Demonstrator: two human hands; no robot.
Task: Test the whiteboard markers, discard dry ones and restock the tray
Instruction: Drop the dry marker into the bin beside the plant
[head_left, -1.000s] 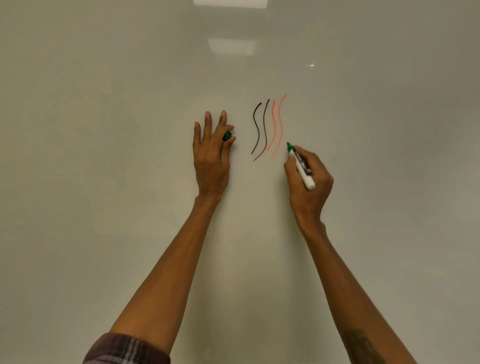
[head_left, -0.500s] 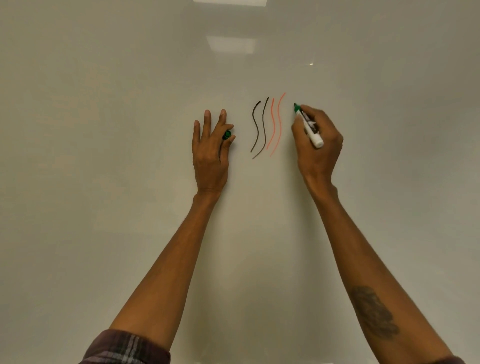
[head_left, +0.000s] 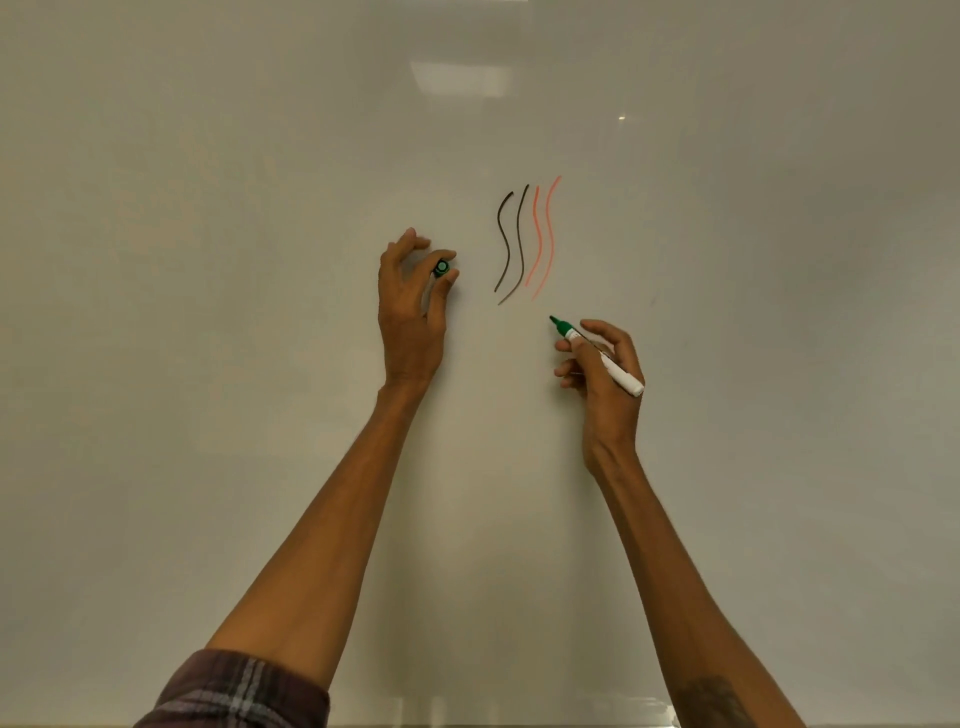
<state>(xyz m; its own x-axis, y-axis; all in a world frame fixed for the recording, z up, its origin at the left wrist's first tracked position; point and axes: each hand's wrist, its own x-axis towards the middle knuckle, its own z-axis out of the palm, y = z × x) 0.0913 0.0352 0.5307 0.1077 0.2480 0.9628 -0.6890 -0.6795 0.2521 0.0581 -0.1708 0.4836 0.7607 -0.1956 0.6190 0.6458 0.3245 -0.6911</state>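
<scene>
1. Head view: right hand (head_left: 609, 397) grips the uncapped green marker (head_left: 572, 333), tip just below the red strokes (head_left: 543, 236) on the whiteboard (head_left: 218, 249).
2. Left hand (head_left: 410, 317) — fingers pinch the green cap (head_left: 441, 268), left of the black strokes (head_left: 511, 247).

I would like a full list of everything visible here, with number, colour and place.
whiteboard: one, grey-white, fills the view
black lines: two, black, wavy, board centre
red lines: two, orange-red, right beside the black lines
marker: one, white with green tip, uncapped, in right hand
cap: one, green, pinched by left hand
sleeve: one, plaid, left forearm
left hand: one, left of the lines
right hand: one, below right of the lines
</scene>
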